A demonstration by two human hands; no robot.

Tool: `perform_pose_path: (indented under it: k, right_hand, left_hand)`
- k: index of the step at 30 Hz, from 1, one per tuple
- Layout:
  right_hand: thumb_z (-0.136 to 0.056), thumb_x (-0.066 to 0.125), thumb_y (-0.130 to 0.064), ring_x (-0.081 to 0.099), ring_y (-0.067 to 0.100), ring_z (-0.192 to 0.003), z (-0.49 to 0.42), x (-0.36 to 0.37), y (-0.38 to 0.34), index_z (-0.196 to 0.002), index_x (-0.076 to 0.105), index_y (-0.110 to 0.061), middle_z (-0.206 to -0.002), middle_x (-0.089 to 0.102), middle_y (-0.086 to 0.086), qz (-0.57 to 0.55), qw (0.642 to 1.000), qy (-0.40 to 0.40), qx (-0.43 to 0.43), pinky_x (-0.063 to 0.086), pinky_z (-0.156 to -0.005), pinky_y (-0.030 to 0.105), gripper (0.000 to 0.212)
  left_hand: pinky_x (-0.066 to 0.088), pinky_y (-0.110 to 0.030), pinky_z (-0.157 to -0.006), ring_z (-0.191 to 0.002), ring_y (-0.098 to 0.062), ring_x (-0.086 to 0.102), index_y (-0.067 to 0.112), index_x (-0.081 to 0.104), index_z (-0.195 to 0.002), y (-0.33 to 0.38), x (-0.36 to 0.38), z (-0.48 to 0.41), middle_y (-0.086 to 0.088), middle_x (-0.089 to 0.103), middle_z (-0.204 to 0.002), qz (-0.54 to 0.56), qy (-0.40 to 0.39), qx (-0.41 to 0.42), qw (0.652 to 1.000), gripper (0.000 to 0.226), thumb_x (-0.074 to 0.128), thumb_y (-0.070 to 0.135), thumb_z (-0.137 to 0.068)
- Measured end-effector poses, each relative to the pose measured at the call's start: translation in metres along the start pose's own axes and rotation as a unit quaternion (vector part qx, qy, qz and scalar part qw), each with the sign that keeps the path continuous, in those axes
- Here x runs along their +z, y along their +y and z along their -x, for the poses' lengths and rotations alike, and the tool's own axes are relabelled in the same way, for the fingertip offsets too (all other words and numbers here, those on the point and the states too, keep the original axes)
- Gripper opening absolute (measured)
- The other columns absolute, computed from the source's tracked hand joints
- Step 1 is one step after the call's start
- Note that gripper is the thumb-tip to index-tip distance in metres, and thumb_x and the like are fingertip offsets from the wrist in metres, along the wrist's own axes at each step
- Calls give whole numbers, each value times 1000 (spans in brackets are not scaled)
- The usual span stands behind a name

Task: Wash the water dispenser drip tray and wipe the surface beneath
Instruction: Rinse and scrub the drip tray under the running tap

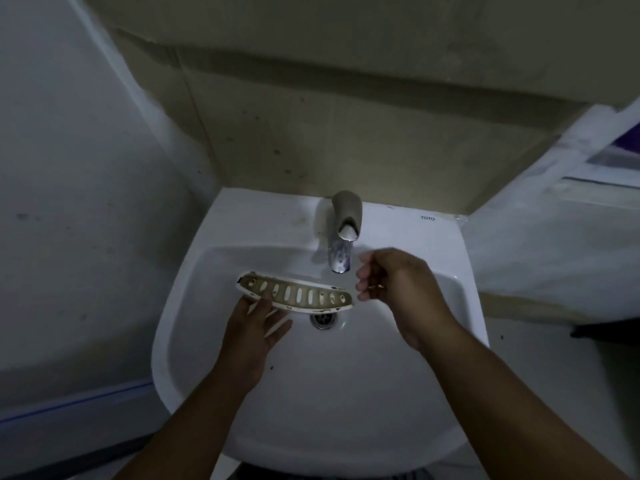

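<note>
The drip tray [301, 295] is a long, curved white piece with a row of oval slots and brownish grime on its face. My left hand [254, 325] holds it by its left part, thumb on top, over the bowl of a white sink [194, 327]. My right hand [391, 282] hovers just right of the tray, below the tap, fingers loosely curled and holding nothing. The tray sits above and left of the metal drain [324, 320].
A chrome tap [342, 233] stands at the back of the sink; no water shows under its spout. Beige tiled wall behind, grey walls close on the left and right. A white ledge [554, 244] runs along the right side.
</note>
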State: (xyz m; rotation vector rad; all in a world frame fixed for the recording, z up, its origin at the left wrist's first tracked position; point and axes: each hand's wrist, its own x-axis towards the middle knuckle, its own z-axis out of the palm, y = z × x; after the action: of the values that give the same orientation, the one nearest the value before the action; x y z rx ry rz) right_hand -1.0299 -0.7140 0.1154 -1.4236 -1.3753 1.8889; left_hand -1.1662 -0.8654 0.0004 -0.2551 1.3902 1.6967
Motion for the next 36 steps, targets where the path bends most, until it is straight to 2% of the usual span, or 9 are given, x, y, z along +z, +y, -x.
perform_pose_path:
  k: [6,11,15,17,20,23,27,33,36]
  right_hand:
    - [-96,41,-9,59,30,-68,-2,17,-32,-100,64,9,-74,67,18,-2,999,-47,-9,52,-59,37,30]
    - [-97,39,-7,58,31,-71,-2,16,-35,-106,61,14,-76,65,18,-7,998,-65,-10,51,-57,34,33]
    - [-94,38,-4,57,28,-67,-2,17,-35,-107,59,18,-75,63,17,1,998,-70,-7,50,-57,34,32]
    - [-93,39,-2,58,27,-66,-3,16,-34,-107,58,18,-75,63,17,6,997,-71,-8,51,-57,34,32]
    - [-92,39,-1,57,28,-65,-4,15,-34,-105,60,19,-76,63,17,10,997,-74,-7,52,-57,33,31]
    - [-91,40,0,56,28,-65,-5,15,-34,-105,62,16,-75,62,16,8,997,-74,-7,51,-56,33,31]
    - [-91,41,-1,56,29,-68,-5,15,-35,-100,65,10,-74,63,15,8,997,-76,-13,51,-58,34,27]
    - [-90,40,1,57,27,-65,-5,15,-36,-97,65,11,-74,63,15,14,997,-74,-13,52,-58,33,28]
    - [-89,40,2,58,27,-65,-6,14,-35,-97,65,12,-75,64,15,16,997,-74,-13,53,-58,34,28]
  left_hand:
    - [60,-37,-73,-100,-23,69,13,62,-115,17,4,11,-6,70,-108,-82,24,108,990,19,61,15,-96]
    - [61,-37,-66,-86,-17,70,16,67,-98,31,12,25,-3,73,-85,-171,26,211,962,9,68,11,-91]
    - [61,-38,-64,-84,-19,70,18,68,-89,32,15,30,4,73,-81,-237,38,261,935,10,72,10,-87]
    - [59,-30,-65,-81,-9,70,18,69,-90,33,16,35,8,72,-79,-300,34,320,898,11,76,12,-83]
    - [48,-7,-62,-84,4,66,11,69,-98,36,21,43,10,71,-85,-380,24,391,838,19,78,10,-80]
    - [44,-3,-60,-88,11,62,11,69,-101,38,23,46,11,69,-88,-414,11,415,810,22,77,12,-82]
    - [43,-3,-62,-86,16,59,28,65,-103,39,23,48,26,62,-87,-438,7,433,788,22,76,25,-84]
    - [48,-11,-60,-87,-1,63,27,67,-104,34,20,41,17,68,-94,-451,12,447,772,21,71,38,-86]
    - [44,-4,-68,-84,1,61,18,70,-107,31,18,36,9,71,-98,-484,29,469,738,34,69,43,-84]
